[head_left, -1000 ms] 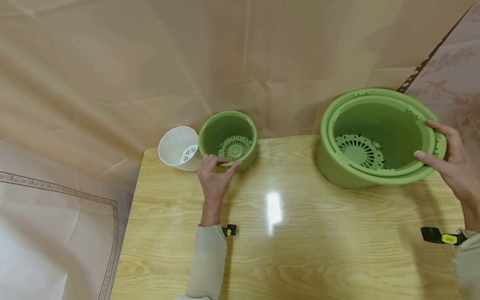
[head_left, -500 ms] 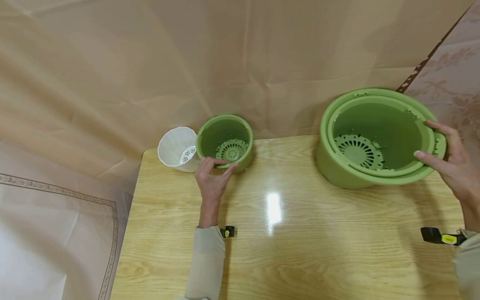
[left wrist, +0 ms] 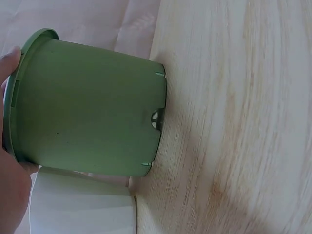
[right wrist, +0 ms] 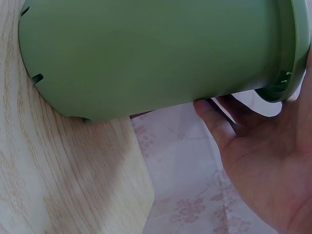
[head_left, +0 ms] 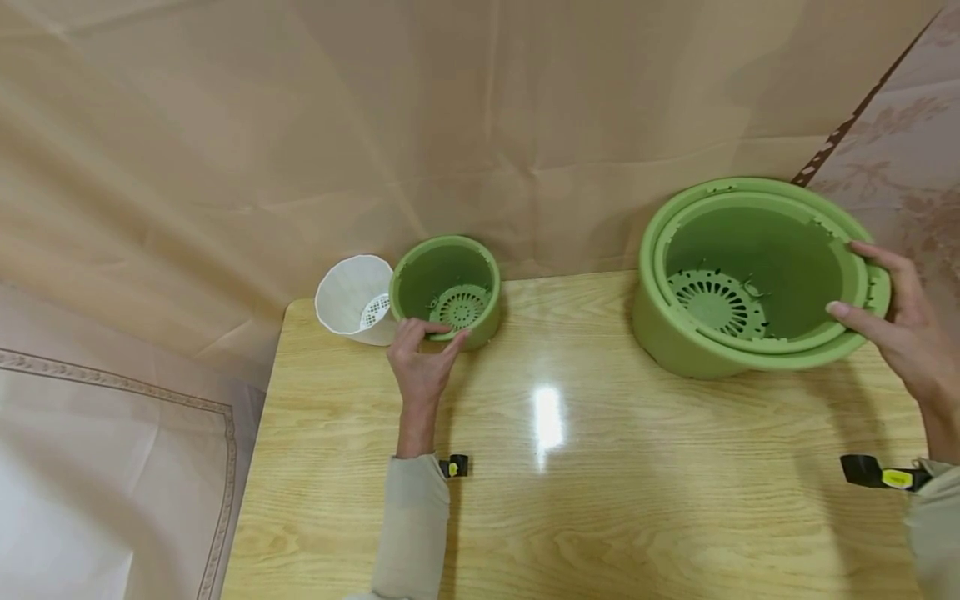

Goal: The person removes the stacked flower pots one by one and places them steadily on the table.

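Note:
My left hand [head_left: 422, 367] pinches the near rim of a small green plastic flowerpot [head_left: 486, 329] with slots in its floor. In the left wrist view that flowerpot [left wrist: 87, 107] stands upright with its base on the wood. A white pot [head_left: 336, 304] with a scalloped rim and mesh floor sits right at its left side, partly hidden behind it. Over on the right, my right hand [head_left: 911, 333] grips the rim of a large green flowerpot [head_left: 678, 350], which shows a second, inner rim. From the right wrist, fingers lie against this flowerpot's outer wall [right wrist: 146, 53] near the rim.
Both green pots and the white one line the back edge of a wooden table [head_left: 600, 467]. A beige cloth [head_left: 450, 108] hangs directly behind them. Floral cloth [head_left: 911, 167] shows at the right and pale bordered cloth [head_left: 97, 467] beyond the table's left edge.
My left hand has drawn the small green flowerpot slightly left and toward me, so it overlaps the white pot a little more. The right hand and large flowerpot have stayed still.

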### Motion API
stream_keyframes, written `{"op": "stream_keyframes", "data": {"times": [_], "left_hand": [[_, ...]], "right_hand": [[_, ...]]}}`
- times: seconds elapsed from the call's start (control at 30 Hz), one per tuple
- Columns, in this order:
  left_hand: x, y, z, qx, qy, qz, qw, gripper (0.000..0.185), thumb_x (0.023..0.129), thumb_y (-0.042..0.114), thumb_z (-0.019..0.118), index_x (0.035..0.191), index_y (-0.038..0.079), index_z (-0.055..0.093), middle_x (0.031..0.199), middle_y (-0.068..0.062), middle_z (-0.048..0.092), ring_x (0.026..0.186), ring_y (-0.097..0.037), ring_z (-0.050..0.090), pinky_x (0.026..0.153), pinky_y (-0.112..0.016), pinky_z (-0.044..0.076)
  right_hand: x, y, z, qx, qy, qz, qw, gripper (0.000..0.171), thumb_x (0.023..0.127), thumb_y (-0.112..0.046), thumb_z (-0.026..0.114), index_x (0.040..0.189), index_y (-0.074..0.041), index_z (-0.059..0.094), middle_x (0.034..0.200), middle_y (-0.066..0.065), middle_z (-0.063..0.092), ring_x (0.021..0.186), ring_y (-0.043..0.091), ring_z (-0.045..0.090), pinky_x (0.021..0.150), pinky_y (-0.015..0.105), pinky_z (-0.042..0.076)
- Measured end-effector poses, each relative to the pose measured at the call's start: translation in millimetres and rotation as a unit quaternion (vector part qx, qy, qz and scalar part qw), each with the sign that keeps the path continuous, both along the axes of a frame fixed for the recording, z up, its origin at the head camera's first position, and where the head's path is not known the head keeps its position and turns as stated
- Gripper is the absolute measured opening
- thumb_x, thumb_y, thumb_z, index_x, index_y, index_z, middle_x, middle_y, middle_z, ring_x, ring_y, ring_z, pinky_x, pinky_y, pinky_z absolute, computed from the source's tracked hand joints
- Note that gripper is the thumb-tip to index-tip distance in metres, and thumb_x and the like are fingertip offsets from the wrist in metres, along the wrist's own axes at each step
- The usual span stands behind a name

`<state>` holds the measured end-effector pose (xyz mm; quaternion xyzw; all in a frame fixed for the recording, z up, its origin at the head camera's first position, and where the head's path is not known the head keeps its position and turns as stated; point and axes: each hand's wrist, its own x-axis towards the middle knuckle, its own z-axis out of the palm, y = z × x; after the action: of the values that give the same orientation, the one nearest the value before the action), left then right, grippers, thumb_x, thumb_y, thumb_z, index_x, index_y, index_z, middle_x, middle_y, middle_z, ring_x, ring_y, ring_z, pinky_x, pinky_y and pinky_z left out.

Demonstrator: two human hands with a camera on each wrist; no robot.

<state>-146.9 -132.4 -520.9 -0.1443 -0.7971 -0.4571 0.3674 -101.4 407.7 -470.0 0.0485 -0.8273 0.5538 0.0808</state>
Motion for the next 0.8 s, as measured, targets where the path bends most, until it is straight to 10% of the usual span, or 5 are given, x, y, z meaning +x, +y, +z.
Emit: {"op": "stream_keyframes", "data": {"times": [0.8], "left_hand": [[-0.8,-2.4,-2.3,-0.014,0.005,-0.008,0.9999,0.03,0.065,0.012,0.094,0.079,0.001,0.07,0.075,-0.011,0.07,0.072,-0.028,0.061,0.078,-0.037,0.046]], "right_hand": [[-0.9,-1.3,-3.0,-0.083,0.017,0.019,0.996,0.073,0.091,0.021,0.047,0.155,-0.009,0.026,0.137,-0.002,0.036,0.107,-0.005,0.056,0.076,0.006,0.05]]}}
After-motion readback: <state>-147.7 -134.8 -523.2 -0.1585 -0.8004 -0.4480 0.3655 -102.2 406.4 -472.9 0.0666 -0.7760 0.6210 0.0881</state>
